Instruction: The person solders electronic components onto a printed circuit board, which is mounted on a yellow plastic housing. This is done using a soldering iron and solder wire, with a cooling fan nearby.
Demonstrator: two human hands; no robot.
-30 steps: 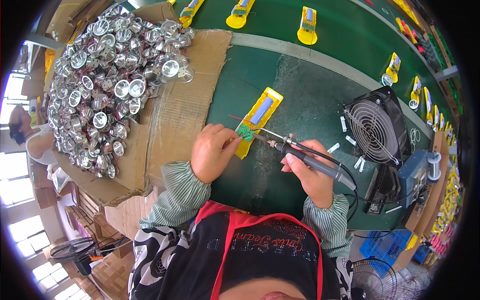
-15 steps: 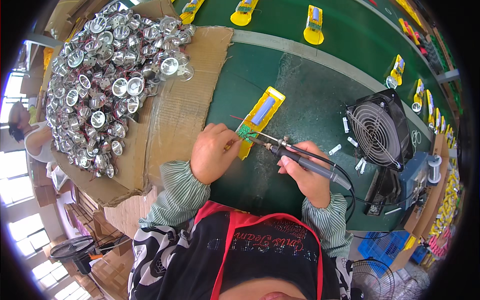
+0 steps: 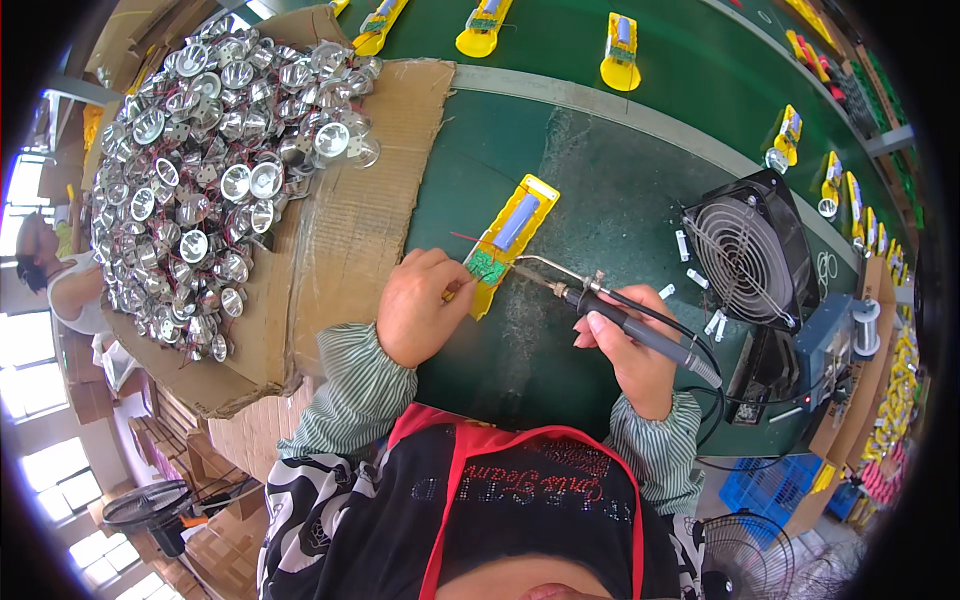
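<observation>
Far left, you had the heap of silvery reflectors (image 3: 200, 190) on cardboard (image 3: 370, 180), out at 10 o'clock from your left hand (image 3: 415, 310). That hand was the nearer one! Its fingertips were bunched at the casing's lower-left edge; whether the grip pinched a wire, the rim or nothing, you couldn't tell from here. The green circuit board (image 3: 487, 265) sat just off those fingertips, toward 2 o'clock, in the lower half of the yellow casing (image 3: 536, 222), flat on the tabletop (image 3: 590, 200). And its long axis? One o'clock to 7, with the blue cell (image 3: 516, 222) at the upper end. On to the soldering iron (image 3: 645, 335), slanting across that axis, nose at 10 o'clock, tip right beside the board, contact too fine to call. Your right hand (image 3: 640, 350) had its grip wrapped round the handle, well apart from the casing, at 4 o'clock.
</observation>
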